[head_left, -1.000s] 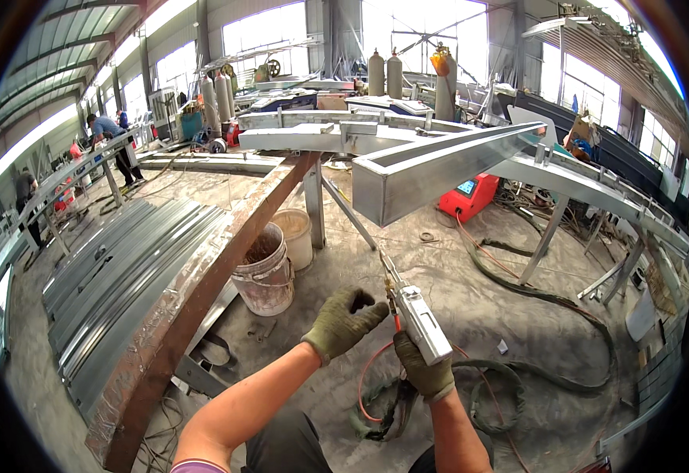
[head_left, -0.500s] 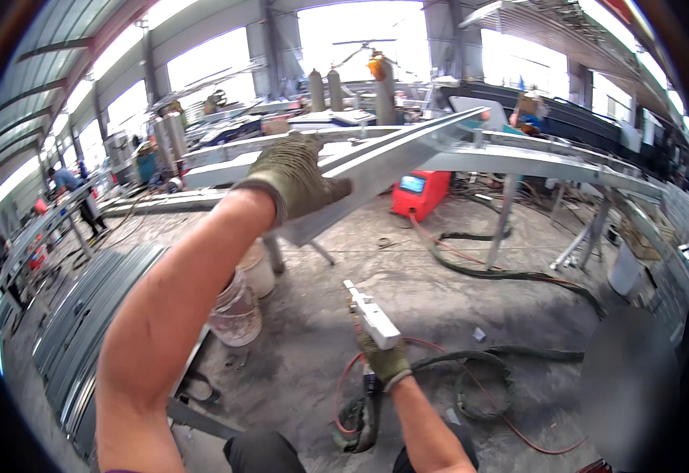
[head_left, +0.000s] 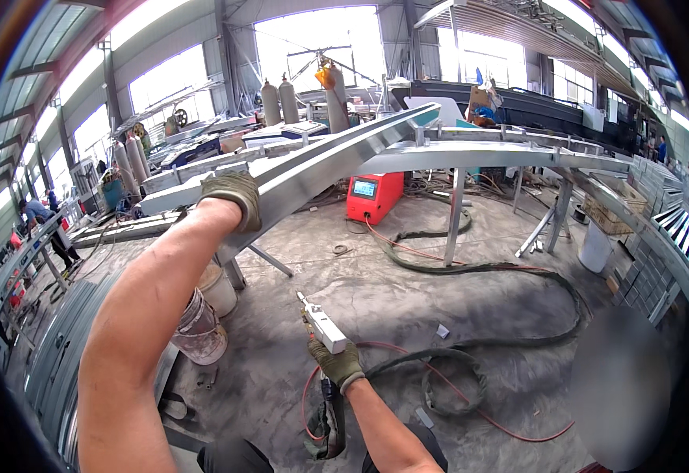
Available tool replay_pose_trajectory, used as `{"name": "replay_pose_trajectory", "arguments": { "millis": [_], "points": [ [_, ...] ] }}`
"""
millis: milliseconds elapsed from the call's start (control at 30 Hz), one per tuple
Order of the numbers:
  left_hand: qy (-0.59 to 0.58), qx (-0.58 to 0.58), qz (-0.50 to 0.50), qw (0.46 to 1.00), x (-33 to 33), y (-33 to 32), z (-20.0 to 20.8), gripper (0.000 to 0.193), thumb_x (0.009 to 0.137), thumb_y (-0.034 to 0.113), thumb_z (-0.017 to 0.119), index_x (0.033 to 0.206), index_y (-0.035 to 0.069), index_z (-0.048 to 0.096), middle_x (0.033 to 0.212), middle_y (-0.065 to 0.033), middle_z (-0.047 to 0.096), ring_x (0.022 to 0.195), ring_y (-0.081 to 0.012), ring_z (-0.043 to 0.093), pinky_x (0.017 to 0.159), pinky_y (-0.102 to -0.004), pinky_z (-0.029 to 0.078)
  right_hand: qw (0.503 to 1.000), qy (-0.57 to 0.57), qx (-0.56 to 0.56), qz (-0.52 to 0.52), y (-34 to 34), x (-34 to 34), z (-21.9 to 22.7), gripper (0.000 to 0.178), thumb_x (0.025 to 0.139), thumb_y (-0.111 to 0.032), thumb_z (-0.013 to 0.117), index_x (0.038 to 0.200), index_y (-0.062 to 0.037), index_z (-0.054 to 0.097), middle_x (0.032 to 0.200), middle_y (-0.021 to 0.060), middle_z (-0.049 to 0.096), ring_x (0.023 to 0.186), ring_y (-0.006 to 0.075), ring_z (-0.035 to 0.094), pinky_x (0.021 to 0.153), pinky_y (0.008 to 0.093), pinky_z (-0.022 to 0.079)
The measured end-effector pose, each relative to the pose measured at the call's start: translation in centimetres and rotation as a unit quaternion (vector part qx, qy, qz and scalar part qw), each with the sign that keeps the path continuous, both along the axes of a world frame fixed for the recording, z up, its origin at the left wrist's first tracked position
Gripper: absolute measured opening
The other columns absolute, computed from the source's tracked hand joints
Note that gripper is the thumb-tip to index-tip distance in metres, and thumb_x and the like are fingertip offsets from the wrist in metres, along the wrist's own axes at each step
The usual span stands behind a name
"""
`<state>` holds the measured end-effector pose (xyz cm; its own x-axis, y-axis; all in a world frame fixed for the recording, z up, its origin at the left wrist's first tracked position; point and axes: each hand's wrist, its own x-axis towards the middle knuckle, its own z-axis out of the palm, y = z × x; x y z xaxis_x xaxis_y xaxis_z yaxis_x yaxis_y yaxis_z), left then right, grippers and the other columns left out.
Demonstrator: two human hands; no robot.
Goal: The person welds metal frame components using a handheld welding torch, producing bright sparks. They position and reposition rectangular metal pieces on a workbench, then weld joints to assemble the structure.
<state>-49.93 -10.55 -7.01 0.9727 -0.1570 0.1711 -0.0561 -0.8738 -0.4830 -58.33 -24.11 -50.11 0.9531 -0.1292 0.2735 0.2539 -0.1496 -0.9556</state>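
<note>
My left hand (head_left: 234, 195), in a green work glove, is closed round the near end of a long silver metal channel (head_left: 313, 180). The channel slants away to the upper right, its far end above a metal frame rail (head_left: 510, 155). Low in the middle, my gloved right hand (head_left: 336, 364) grips a white handheld welding gun (head_left: 325, 328), its nozzle pointing up and left, apart from the channel. A thick, dark sleeved cable (head_left: 330, 422) hangs from the gun's handle and coils on the floor.
Beyond the channel stands a red machine with a screen (head_left: 374, 195); its cable (head_left: 486, 271) loops across the floor. Buckets (head_left: 199, 327) stand below my left arm, beside stacked metal profiles (head_left: 68, 347). Frame legs (head_left: 455, 217) rise at right. Gas cylinders (head_left: 271, 102) stand behind. A person (head_left: 37, 213) is far left.
The view has swung right, so the surroundings sit further left. My left hand has shifted down and left on the channel, its fingers now more closed. The welding gun stays in my right hand.
</note>
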Motion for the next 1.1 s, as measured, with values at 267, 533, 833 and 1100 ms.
{"name": "replay_pose_trajectory", "arguments": {
  "millis": [267, 533, 833, 1100],
  "points": [
    [-0.125, 0.152, 0.027, 0.98, -0.6, -0.3, -5.4, 0.062, 0.109, 0.017, 0.048, 0.166, -0.006, 0.036, 0.159, -0.0286, 0.054, 0.135, -0.0392, 0.063, 0.089, -0.0618, 0.055, 0.997, 0.003, -0.078, -0.02, -0.6, 0.9, -0.9, 0.054, 0.094, -0.059, 0.073, 0.118, -0.0102, 0.08, 0.101, 0.0214, 0.08, 0.101, 0.0419, 0.077, 0.088, 0.0472, 0.06],
    [-0.22, -0.04, -0.002, 0.975, 2.4, 2.9, -10.9, 0.025, 0.097, 0.018, 0.063, 0.121, 0.013, 0.067, 0.113, -0.0108, 0.069, 0.111, -0.0285, 0.066, 0.091, -0.0513, 0.05, 0.996, -0.046, -0.071, 0.001, -1.2, -0.3, 1.8, 0.038, 0.1, -0.042, 0.074, 0.116, -0.0079, 0.079, 0.104, 0.0177, 0.081, 0.1, 0.0347, 0.08, 0.084, 0.0438, 0.061],
    [-0.106, -0.147, 0.003, 0.983, -0.4, 1.1, -4.9, 0.068, 0.088, 0.04, 0.074, 0.143, -0.001, 0.065, 0.146, -0.0286, 0.063, 0.139, -0.0432, 0.06, 0.114, -0.0546, 0.048, 0.995, -0.035, 0.095, 0.022, -0.8, 0.1, 1.3, 0.038, 0.094, -0.019, 0.085, 0.126, -0.0001, 0.074, 0.11, 0.0077, 0.079, 0.1, 0.02, 0.075, 0.087, 0.0374, 0.059],
    [0.056, -0.257, -0.007, 0.965, 0.1, 3.3, -0.6, 0.085, 0.073, 0.06, 0.086, 0.14, 0.009, 0.075, 0.147, -0.0187, 0.07, 0.133, -0.0342, 0.069, 0.111, -0.0486, 0.056, 0.997, -0.025, 0.044, 0.052, -1.8, -0.6, 2.2, 0.045, 0.097, -0.021, 0.084, 0.135, -0.0015, 0.07, 0.12, 0.0059, 0.075, 0.104, 0.0181, 0.07, 0.089, 0.0364, 0.058]
  ]
}}
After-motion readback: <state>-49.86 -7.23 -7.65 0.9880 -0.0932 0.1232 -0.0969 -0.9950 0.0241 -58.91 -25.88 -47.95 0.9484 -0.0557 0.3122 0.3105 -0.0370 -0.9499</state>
